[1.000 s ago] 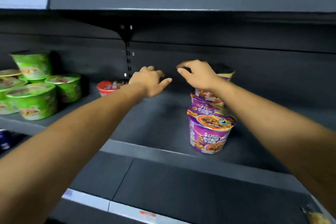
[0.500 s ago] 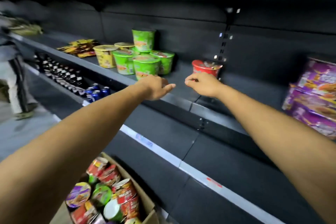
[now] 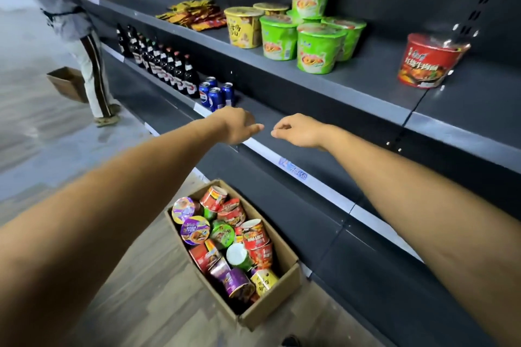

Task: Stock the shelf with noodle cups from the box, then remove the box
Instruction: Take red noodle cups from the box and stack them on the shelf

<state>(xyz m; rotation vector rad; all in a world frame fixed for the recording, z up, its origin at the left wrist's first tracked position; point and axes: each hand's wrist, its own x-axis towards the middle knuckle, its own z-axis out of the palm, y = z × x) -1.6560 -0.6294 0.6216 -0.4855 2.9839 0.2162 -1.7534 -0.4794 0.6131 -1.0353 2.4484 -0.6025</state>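
Cardboard box (image 3: 270,310) sat on the floor below the shelving, heaped with noodle cups (image 3: 225,234) in red, purple, green and yellow, lying every way. Cups judged light, thin-walled, easily dented; take by the side wall, not the lid. Left hand (image 3: 239,127) and right hand (image 3: 298,131) hung empty above, fingers loosely curled. Beyond, shelf (image 3: 366,87) carried green cups (image 3: 318,48) and a red bowl (image 3: 428,62).

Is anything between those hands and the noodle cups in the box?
Nothing visible. The box sits open-topped on the floor, its noodle cups exposed below the empty left hand and right hand.
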